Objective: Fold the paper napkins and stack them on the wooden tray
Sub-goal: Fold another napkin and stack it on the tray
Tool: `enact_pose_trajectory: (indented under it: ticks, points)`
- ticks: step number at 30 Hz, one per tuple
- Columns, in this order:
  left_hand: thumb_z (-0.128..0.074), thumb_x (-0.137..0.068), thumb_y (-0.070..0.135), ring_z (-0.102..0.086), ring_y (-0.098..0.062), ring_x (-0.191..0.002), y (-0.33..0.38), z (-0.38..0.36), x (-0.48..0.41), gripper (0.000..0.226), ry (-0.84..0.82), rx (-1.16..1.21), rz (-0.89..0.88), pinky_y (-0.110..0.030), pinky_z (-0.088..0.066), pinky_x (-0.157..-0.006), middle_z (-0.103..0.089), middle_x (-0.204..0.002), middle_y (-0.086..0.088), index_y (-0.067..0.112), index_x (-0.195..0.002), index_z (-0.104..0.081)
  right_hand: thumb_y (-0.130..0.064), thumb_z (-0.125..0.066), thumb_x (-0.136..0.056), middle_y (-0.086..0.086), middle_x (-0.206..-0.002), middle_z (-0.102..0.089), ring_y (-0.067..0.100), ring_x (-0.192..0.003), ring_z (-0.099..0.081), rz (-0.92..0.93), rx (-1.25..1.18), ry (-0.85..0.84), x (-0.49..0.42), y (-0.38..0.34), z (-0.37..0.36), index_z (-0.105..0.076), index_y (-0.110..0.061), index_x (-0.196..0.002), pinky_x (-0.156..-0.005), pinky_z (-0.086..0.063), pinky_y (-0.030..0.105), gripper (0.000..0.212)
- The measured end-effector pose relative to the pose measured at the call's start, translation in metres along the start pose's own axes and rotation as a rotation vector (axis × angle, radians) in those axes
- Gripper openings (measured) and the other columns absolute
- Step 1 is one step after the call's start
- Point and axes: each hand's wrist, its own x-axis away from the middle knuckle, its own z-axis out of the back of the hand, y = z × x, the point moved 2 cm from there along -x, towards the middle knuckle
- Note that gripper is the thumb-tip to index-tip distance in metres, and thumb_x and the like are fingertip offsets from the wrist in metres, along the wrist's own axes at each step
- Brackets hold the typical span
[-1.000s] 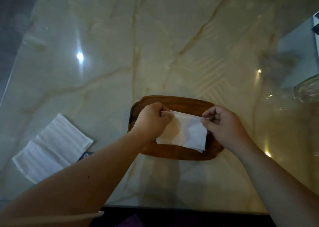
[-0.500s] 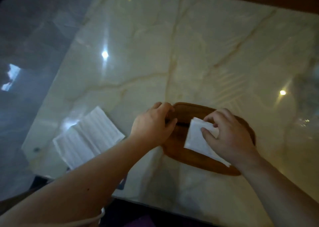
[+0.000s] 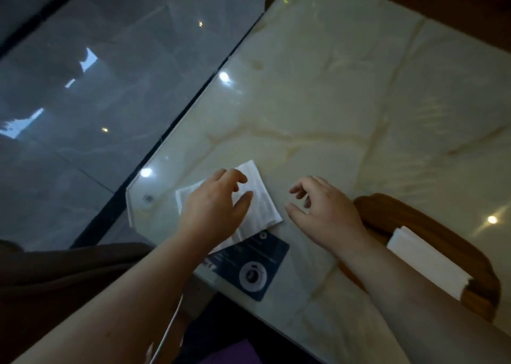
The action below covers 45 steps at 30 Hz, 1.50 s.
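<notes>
A pile of white paper napkins (image 3: 261, 203) lies near the table's left corner, partly on a dark blue packet (image 3: 249, 267). My left hand (image 3: 214, 203) hovers over the pile with fingers spread, covering most of it; whether it touches is unclear. My right hand (image 3: 323, 209) is just right of the pile, fingers curled apart and holding nothing. At the right, a folded white napkin (image 3: 425, 261) lies in the brown wooden tray (image 3: 431, 220), partly hidden by my right forearm.
The glossy cream marble table (image 3: 359, 101) extends far and right, with light reflections. Its left edge (image 3: 193, 109) runs diagonally, with grey tiled floor (image 3: 96, 101) beyond. A thin white cable (image 3: 168, 327) hangs by my body at the front edge.
Both hands left the folded napkin on the tray and moved left to the napkin pile. The view swung left, so the tray now sits at the right.
</notes>
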Motion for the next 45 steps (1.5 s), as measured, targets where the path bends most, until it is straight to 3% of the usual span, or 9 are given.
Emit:
enact_pose_trajectory:
  ticks: [6,10,18,24,28,35,39,42,45]
  points:
    - [-0.059,-0.086,0.041,-0.057,-0.022,-0.103,-0.063,0.019,-0.001,0.044,0.048,-0.080,0.185,-0.039,-0.050,-0.081,-0.055,-0.121,-0.002,0.022,-0.125,-0.051,-0.048,-0.059,-0.081,-0.006,-0.087,-0.060,0.017,-0.078,-0.057,-0.105,0.159,-0.167,-0.030,-0.024,-0.028,-0.055,-0.024,-0.096,-0.066,-0.047,0.033,0.029]
    - [-0.061,-0.085,0.041,-0.048,-0.024,-0.115,-0.082,0.020,0.001,0.055,-0.053,-0.144,0.244,-0.040,-0.047,-0.086,-0.048,-0.129,-0.005,0.020,-0.132,-0.044,-0.039,-0.058,-0.083,-0.006,-0.083,-0.061,0.017,-0.075,-0.056,-0.127,0.217,-0.167,-0.038,-0.032,-0.041,-0.056,-0.025,-0.086,-0.059,-0.039,0.029,0.015]
    - [-0.056,-0.087,0.029,-0.051,-0.024,-0.100,-0.089,0.023,-0.014,0.020,-0.090,-0.178,0.207,-0.038,-0.048,-0.079,-0.053,-0.105,-0.005,0.017,-0.101,-0.065,-0.032,-0.058,-0.083,-0.009,-0.080,-0.059,0.010,-0.071,-0.054,-0.128,0.098,-0.105,-0.037,-0.027,-0.039,-0.058,-0.025,-0.078,-0.054,-0.040,0.026,0.008]
    - [-0.054,-0.088,0.025,-0.052,-0.022,-0.077,-0.068,0.028,-0.028,0.011,-0.071,-0.077,0.183,-0.032,-0.043,-0.066,-0.058,-0.085,-0.001,0.019,-0.095,-0.059,-0.026,-0.064,-0.083,-0.010,-0.073,-0.063,0.006,-0.069,-0.059,-0.195,-0.097,-0.018,-0.031,-0.014,-0.019,-0.059,-0.024,-0.075,-0.057,-0.046,0.025,0.009]
    - [-0.058,-0.086,0.020,-0.058,-0.022,-0.081,-0.046,0.027,-0.047,0.011,-0.105,0.060,0.116,-0.032,-0.045,-0.067,-0.065,-0.091,-0.002,0.020,-0.096,-0.062,-0.024,-0.067,-0.082,-0.009,-0.074,-0.064,0.006,-0.070,-0.060,-0.265,-0.190,0.010,-0.020,0.002,-0.015,-0.059,-0.024,-0.076,-0.056,-0.043,0.021,0.010]
    - [-0.062,-0.087,0.017,-0.054,-0.015,-0.082,-0.013,0.008,-0.076,0.035,-0.184,0.125,0.119,-0.024,-0.040,-0.065,-0.055,-0.099,0.003,0.021,-0.121,-0.054,-0.017,-0.068,-0.082,-0.008,-0.083,-0.061,0.005,-0.074,-0.058,-0.345,-0.348,0.112,0.002,0.033,-0.011,-0.057,-0.025,-0.093,-0.064,-0.044,0.020,0.017]
    - [-0.061,-0.087,0.019,-0.051,-0.009,-0.071,-0.002,-0.007,-0.081,0.024,-0.224,0.028,0.127,-0.018,-0.038,-0.054,-0.058,-0.094,0.003,0.020,-0.111,-0.061,-0.014,-0.067,-0.081,-0.009,-0.078,-0.059,0.004,-0.067,-0.056,-0.349,-0.343,0.210,-0.007,0.049,0.006,-0.056,-0.022,-0.094,-0.064,-0.046,0.020,0.019]
    - [-0.062,-0.083,0.023,-0.058,-0.011,-0.073,0.001,-0.014,-0.079,0.019,-0.245,-0.009,0.135,-0.028,-0.052,-0.062,-0.064,-0.090,0.003,0.022,-0.102,-0.064,-0.013,-0.066,-0.080,-0.010,-0.076,-0.058,0.004,-0.067,-0.055,-0.318,-0.282,0.253,-0.024,0.061,0.022,-0.056,-0.022,-0.093,-0.065,-0.042,0.021,0.019]
    - [-0.062,-0.082,0.026,-0.060,-0.016,-0.076,0.008,-0.020,-0.069,0.010,-0.275,-0.048,0.116,-0.030,-0.052,-0.068,-0.063,-0.083,0.005,0.022,-0.091,-0.064,-0.014,-0.066,-0.078,-0.009,-0.077,-0.059,0.014,-0.072,-0.058,-0.301,-0.233,0.269,-0.047,0.071,0.037,-0.059,-0.020,-0.096,-0.071,-0.046,0.027,0.020]
